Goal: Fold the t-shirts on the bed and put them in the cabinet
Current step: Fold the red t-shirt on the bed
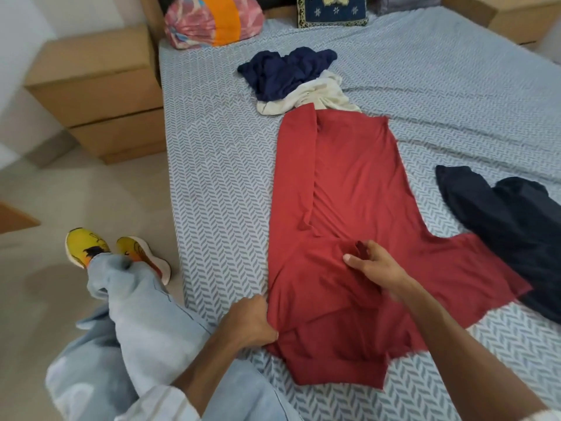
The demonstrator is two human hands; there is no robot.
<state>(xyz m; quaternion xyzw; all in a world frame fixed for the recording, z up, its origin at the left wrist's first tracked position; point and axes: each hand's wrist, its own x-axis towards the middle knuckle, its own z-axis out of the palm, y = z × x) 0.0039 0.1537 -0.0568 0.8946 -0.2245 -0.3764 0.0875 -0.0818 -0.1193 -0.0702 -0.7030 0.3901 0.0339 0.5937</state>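
A red t-shirt (349, 189) lies spread lengthwise on the bed (218, 165), its left side folded inward over the body. My left hand (247, 322) grips the shirt's near left edge at the shoulder. My right hand (368, 264) pinches a small fold of red fabric near the collar. A crumpled navy t-shirt (285, 71) and a cream t-shirt (315, 97) lie bunched beyond the red one. A dark navy t-shirt (510, 223) lies at the right, touching the red sleeve.
A wooden bedside cabinet (97, 95) with drawers stands left of the bed. A pink and orange bundle (212, 19) and a blue patterned cushion (332, 10) sit at the headboard. My legs in pale jeans and yellow shoes (88, 250) hang off the bed's left edge.
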